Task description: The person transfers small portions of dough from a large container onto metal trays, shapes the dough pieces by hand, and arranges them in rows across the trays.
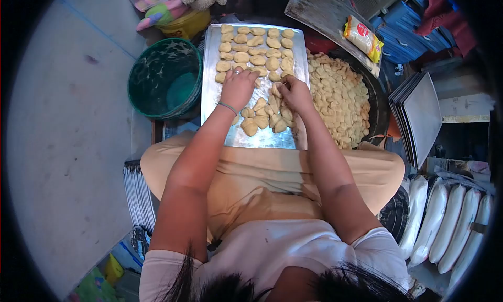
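A metal baking tray (209,92) lies in front of me, over my crossed legs. Rows of flattened dough pieces (257,60) fill its far half, while a loose pile of dough pieces (249,126) sits nearer to me. My left hand (240,86) rests over the nearest row at the left, fingers stretched forward and apart on the dough. To the right, my right hand (297,95) pinches a dough piece (276,89) just above the loose pile. The fingertips of both hands are partly hidden.
A large round dark container (378,103) of many dough pieces (338,100) stands to the right. On the left is a green bucket (137,87). A yellow-and-red packet (364,38) lies on another tray (319,11). Stacked trays (419,113) and white packs (432,223) stand farther right.
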Demonstrator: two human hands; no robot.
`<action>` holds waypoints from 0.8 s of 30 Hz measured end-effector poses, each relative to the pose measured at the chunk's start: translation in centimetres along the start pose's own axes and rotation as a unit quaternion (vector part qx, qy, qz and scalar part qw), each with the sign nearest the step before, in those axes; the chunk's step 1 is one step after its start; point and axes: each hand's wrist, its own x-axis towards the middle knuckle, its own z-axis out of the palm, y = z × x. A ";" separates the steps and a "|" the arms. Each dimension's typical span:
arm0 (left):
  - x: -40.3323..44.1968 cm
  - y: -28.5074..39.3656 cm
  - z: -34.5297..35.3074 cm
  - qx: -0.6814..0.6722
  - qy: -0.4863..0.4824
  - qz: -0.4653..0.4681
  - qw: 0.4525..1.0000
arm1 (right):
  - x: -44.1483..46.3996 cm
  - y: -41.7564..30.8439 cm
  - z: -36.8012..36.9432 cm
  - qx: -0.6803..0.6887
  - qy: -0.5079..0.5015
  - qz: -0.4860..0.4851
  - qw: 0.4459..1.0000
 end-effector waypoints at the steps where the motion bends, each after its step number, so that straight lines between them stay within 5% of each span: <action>1: 0.0 0.2 0.1 0.007 0.001 0.002 1.000 | -0.1 0.1 -0.2 -0.016 -0.017 0.012 1.000; 4: 0.2 1.0 -0.3 0.015 -0.007 0.017 1.000 | 0.1 0.5 -0.4 -0.052 -0.063 0.027 0.996; 7: 0.1 2.0 -0.8 -0.024 -0.041 0.054 0.997 | -0.8 2.0 -0.5 0.111 -0.025 0.013 0.993; 10: -0.3 3.0 -0.1 -0.069 -0.075 0.084 0.991 | -2.2 3.1 -0.5 0.040 0.012 -0.132 0.990; 13: -0.1 3.3 0.6 -0.049 -0.107 0.083 0.990 | -1.7 2.8 -1.8 -0.009 -0.128 0.007 0.992; 16: 0.4 2.7 1.1 -0.016 -0.091 0.090 0.992 | -1.1 3.6 -1.5 0.086 -0.095 0.042 0.991; 19: 0.5 2.1 2.2 -0.049 -0.041 0.072 0.995 | -2.1 2.2 -1.0 -0.086 -0.023 -0.143 0.986; 24: 0.5 2.5 1.6 -0.059 0.017 0.108 0.992 | -0.9 2.7 -1.1 0.095 0.020 0.063 0.993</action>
